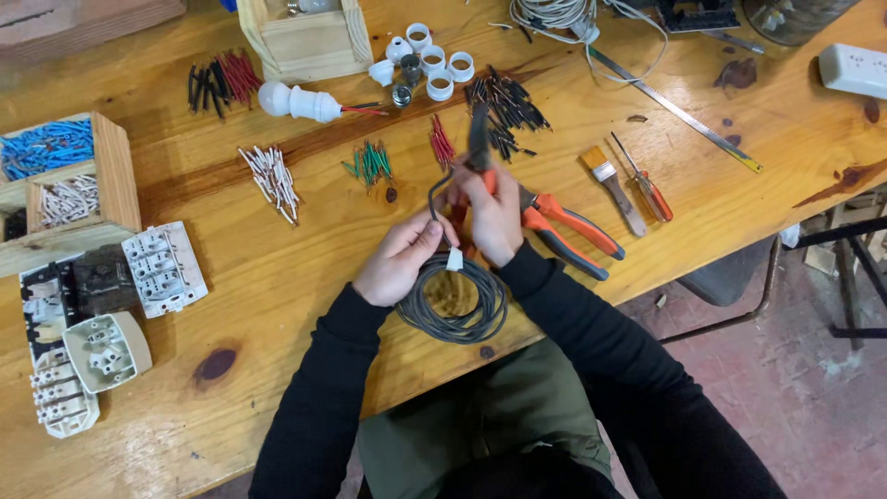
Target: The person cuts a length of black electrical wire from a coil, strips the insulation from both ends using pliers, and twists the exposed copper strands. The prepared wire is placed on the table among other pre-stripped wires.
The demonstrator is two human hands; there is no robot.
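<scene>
At the centre of the frame, the person's left hand is closed around a coil of dark grey cable, pinching it near a small white tag where the loops meet; the coil hangs at the near edge of the wooden table. The right hand is closed on the orange-handled pliers, whose blurred dark head sits at the cable's free end, which curves up from the left hand (whether the pliers grip the wire cannot be told). Just right of the hands lie a small paintbrush and a screwdriver. Above them are bundles of cut wire pieces: white, green, red and black.
</scene>
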